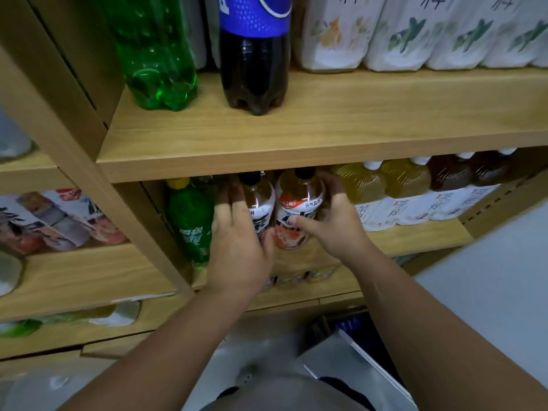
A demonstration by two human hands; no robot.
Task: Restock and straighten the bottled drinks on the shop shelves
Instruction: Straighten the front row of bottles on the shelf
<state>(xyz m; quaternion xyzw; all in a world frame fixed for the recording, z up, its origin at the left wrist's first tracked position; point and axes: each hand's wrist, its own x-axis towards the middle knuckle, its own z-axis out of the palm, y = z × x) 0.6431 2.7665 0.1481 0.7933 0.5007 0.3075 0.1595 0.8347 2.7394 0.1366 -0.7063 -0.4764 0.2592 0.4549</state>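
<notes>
Two amber tea bottles with black caps stand side by side on the middle shelf. My left hand lies against the left tea bottle, fingers straight along its left side. My right hand wraps the right tea bottle, fingers curled behind it and thumb across its white and red label. A small green soda bottle with a yellow cap stands just left of my left hand.
On the upper shelf stand a big green bottle, a dark cola bottle and white-labelled tea bottles. A row of yellow and brown tea bottles fills the middle shelf to the right. A white bag sits on the floor.
</notes>
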